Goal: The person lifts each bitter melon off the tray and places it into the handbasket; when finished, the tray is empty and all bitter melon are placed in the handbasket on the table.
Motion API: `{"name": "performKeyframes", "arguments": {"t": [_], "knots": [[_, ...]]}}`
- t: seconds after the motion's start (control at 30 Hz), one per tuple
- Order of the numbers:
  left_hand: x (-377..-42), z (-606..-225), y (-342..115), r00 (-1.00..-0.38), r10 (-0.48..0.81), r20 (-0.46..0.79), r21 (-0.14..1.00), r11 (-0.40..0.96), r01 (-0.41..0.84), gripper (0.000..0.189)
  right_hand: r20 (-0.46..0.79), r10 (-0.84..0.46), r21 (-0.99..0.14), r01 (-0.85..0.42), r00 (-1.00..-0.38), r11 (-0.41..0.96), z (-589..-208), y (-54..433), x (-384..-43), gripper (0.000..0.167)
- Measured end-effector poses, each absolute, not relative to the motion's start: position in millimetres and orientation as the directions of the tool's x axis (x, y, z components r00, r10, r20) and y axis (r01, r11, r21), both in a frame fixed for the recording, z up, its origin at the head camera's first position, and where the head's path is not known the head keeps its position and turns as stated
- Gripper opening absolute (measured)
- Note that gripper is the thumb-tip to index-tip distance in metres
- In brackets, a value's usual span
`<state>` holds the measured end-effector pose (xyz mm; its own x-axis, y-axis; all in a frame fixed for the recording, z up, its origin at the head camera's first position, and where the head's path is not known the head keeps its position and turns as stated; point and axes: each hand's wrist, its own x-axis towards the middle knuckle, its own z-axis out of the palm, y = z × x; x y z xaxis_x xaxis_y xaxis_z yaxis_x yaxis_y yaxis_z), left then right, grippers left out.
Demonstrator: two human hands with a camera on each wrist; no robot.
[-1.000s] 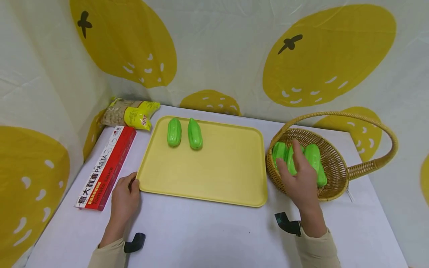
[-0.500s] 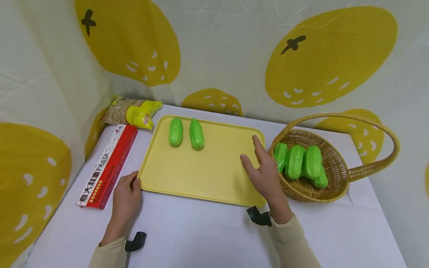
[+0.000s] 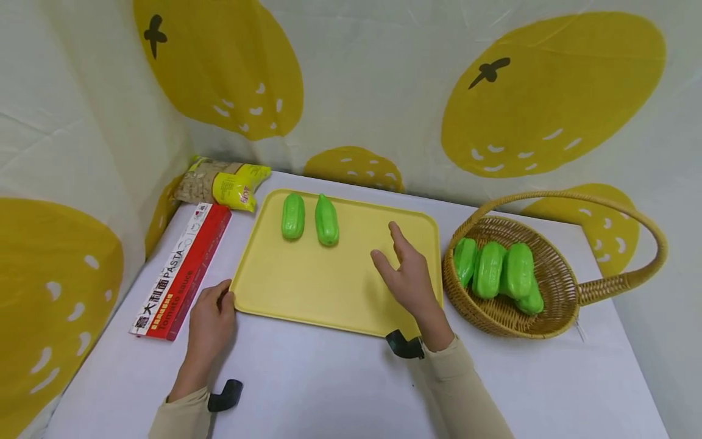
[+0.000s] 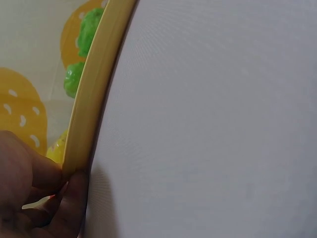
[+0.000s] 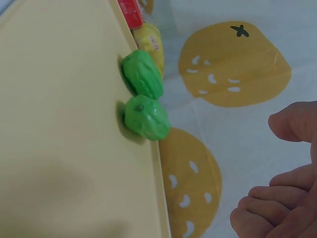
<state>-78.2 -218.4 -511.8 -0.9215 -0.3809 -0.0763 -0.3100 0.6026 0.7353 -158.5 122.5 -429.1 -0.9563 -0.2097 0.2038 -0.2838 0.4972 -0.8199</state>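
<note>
My left hand (image 3: 211, 320) pinches the near left corner of the yellow tray (image 3: 307, 274). In the left wrist view its thumb and fingers close on the tray's rim (image 4: 91, 99). Above the right part of the tray hovers my right hand (image 3: 408, 283), fingers spread and holding nothing. Two green, ridged toy vegetables (image 3: 326, 221), shiny and oblong, lie side by side at the tray's far left. Several more such green vegetables (image 3: 489, 271) are in the wicker basket (image 3: 482, 320) right of the tray. The right wrist view shows the right hand (image 5: 287, 198) apart from the vegetables (image 5: 146, 118).
A red and white pasta box (image 3: 183, 274) lies left of the tray. Behind it, a yellow and clear bag (image 3: 222, 183) leans near the curtain (image 3: 373, 79). The basket's tall handle (image 3: 620, 283) arches out to the right. White cloth (image 3: 307, 378) covers the table.
My right hand has moved left, from over the basket to over the tray, with empty fingers. The left hand keeps its hold on the tray corner, and the head view has shifted slightly.
</note>
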Motion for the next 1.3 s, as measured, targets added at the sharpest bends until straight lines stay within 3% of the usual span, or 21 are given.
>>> {"name": "performKeyframes", "arguments": {"t": [1.3], "knots": [[-79.6, -513.0, -218.1, -0.914, -0.395, -0.092, 0.733, 0.595, -0.331, 0.045, -0.03, -0.228, -0.784, -0.119, -0.973, 0.61, -477.7, 50.7, -220.6, 0.081]]}}
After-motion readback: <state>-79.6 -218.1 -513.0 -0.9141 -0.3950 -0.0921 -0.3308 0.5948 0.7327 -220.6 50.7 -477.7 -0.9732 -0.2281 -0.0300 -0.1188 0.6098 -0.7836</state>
